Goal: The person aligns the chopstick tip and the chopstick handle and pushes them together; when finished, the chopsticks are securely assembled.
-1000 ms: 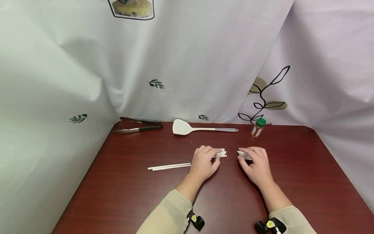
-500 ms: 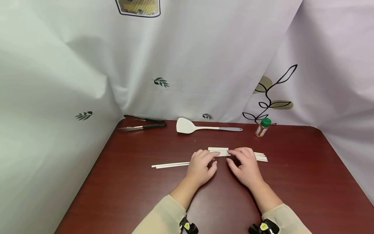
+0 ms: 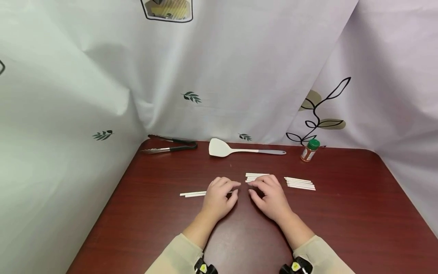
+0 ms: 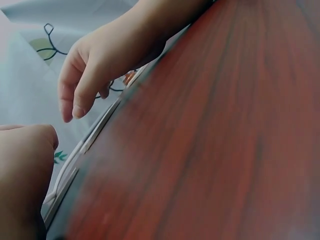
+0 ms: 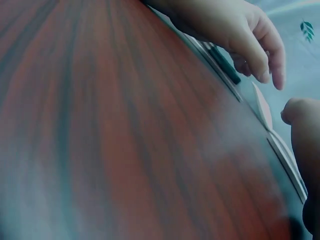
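Both hands hover low over the table, side by side, with nothing held. My left hand (image 3: pixel 219 199) has loosely bent fingers and covers part of two long white sticks (image 3: pixel 193 194), whose left ends show. Close to it, my right hand (image 3: pixel 270 198) has relaxed fingers, its fingertips at the near edge of a row of short white sticks (image 3: pixel 256 175) that it partly hides. Another row of several short white sticks (image 3: pixel 300 183) lies to the right, apart from the hand. In the left wrist view, a gap shows between the left hand (image 4: pixel 25 175) and the right hand (image 4: pixel 100 65).
Along the table's back edge lie metal tongs (image 3: pixel 171 147) with dark handles and a white spatula (image 3: pixel 220 148) with a grey handle end. A spice jar (image 3: pixel 310 150) with a green lid stands at the back right. A printed white curtain (image 3: pixel 239 68) hangs behind the table.
The right hand moved left off the right row of sticks, uncovering it, to the middle row. The left hand drew back leftward from the middle row. The head view shifted slightly.
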Available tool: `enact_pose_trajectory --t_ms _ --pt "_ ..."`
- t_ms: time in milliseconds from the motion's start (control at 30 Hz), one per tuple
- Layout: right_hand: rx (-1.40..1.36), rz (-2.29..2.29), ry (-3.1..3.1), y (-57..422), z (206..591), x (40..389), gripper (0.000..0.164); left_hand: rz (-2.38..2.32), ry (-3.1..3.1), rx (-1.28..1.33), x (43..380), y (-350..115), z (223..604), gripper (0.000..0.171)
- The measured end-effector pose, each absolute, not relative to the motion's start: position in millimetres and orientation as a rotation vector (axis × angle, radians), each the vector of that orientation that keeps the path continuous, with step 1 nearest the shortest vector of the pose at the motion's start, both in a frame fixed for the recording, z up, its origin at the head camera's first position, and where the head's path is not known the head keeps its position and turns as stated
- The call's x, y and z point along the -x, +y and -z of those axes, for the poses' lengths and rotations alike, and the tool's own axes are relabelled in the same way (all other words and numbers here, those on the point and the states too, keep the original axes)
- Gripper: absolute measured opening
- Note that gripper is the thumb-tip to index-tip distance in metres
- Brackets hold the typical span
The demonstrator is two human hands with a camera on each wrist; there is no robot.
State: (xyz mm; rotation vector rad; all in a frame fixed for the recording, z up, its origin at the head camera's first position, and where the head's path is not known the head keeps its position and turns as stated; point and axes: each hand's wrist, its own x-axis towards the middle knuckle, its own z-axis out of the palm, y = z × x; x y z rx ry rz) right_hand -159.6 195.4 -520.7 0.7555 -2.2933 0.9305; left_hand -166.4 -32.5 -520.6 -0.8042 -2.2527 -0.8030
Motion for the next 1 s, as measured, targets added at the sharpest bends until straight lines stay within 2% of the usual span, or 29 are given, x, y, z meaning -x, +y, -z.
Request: enact_pose_trajectory --t_ms 433,733,1000 --pt "-0.879 -0.947 -2.28 144 518 163 0.014 0.843 -2.225 0.744 164 -102 520 0.013" --pt "-0.753 -0.866 -2.395 109 520 162 0.014 0.785 -2.306 0.579 160 -156 524 0.013" --pt "-0.719 -0.86 -2.382 92 521 165 0.013 0.769 -2.368 0.546 156 -172 524 0.014"
